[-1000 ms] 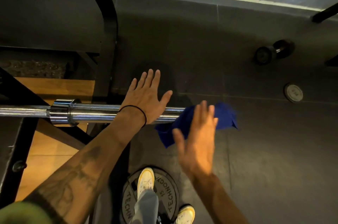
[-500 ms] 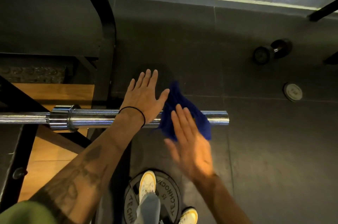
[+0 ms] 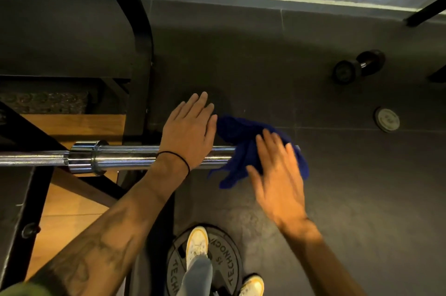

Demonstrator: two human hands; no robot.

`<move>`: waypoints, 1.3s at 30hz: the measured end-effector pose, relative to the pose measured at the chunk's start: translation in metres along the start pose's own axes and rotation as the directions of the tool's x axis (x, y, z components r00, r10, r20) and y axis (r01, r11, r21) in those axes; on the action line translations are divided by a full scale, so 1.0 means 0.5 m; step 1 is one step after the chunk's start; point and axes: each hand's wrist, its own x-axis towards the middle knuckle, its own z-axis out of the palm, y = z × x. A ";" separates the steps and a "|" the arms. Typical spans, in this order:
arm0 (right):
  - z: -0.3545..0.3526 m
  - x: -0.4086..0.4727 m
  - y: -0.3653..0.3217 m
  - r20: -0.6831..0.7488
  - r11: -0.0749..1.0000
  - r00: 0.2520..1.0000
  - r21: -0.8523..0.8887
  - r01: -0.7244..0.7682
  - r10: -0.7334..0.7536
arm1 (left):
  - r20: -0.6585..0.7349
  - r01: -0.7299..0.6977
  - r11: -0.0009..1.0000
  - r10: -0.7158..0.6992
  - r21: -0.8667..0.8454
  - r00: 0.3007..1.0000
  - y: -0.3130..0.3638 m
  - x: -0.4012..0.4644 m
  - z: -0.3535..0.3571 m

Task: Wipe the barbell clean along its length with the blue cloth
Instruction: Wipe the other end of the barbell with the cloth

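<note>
A chrome barbell (image 3: 125, 156) lies across the view on a rack, its thick sleeve pointing right. My left hand (image 3: 189, 130) rests flat on the sleeve with fingers straight. The blue cloth (image 3: 237, 135) is draped over the sleeve's right end. My right hand (image 3: 277, 170) presses on the cloth with straight fingers, slightly blurred. The cloth and my right hand hide the tip of the sleeve.
A black rack upright (image 3: 142, 37) stands behind the bar. A weight plate (image 3: 224, 271) lies on the dark floor under my shoes (image 3: 196, 242). A dumbbell (image 3: 357, 66) and a small round disc (image 3: 387, 119) lie at the right. Wooden platform (image 3: 70, 201) at left.
My right hand slid the cloth left along the sleeve toward my left hand, then back right to the sleeve's end. My left hand stayed on the bar.
</note>
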 end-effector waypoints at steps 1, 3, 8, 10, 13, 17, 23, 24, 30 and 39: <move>-0.007 0.007 0.014 -0.021 0.999 1.000 -0.023 -0.022 0.022 | -0.028 0.011 1.000 -0.010 0.017 1.000 0.004 -0.012 0.002; -0.017 0.012 0.036 -0.056 0.998 0.998 -0.048 -0.032 0.029 | 0.000 0.043 0.999 -0.044 0.032 0.999 0.020 -0.040 0.012; 0.018 -0.009 -0.095 -0.107 0.927 0.930 0.181 -0.329 0.351 | 0.144 0.149 0.977 -0.171 0.154 0.975 0.034 -0.045 0.041; 0.036 -0.037 -0.130 -0.042 0.984 0.989 0.114 -0.136 0.142 | 0.138 0.149 0.977 -0.171 0.152 0.976 0.035 -0.042 0.042; 0.019 -0.045 -0.023 0.000 0.995 0.995 -0.013 0.095 -0.095 | 0.139 0.139 0.977 -0.162 0.159 0.977 0.036 -0.047 0.041; 0.005 -0.036 0.013 -0.121 0.945 0.940 0.123 -0.304 0.318 | 0.163 0.141 0.972 -0.172 0.189 0.971 0.037 -0.044 0.038; 0.029 -0.071 -0.008 -0.073 0.994 0.992 0.001 -0.105 0.105 | 0.221 0.151 0.975 -0.186 0.165 0.957 0.043 -0.040 0.031; 0.023 -0.075 0.014 -0.035 1.000 0.999 -0.027 -0.008 0.007 | 0.227 0.156 0.975 -0.190 0.159 0.955 0.043 -0.036 0.030; -0.029 -0.016 0.090 -0.033 0.997 0.999 -0.081 0.018 -0.021 | 0.298 0.183 0.975 -0.213 0.127 0.930 0.037 -0.016 0.032; -0.009 -0.025 0.030 -0.031 0.996 0.997 0.057 -0.075 0.077 | 0.300 0.281 0.959 -0.281 0.045 0.912 0.025 0.024 0.035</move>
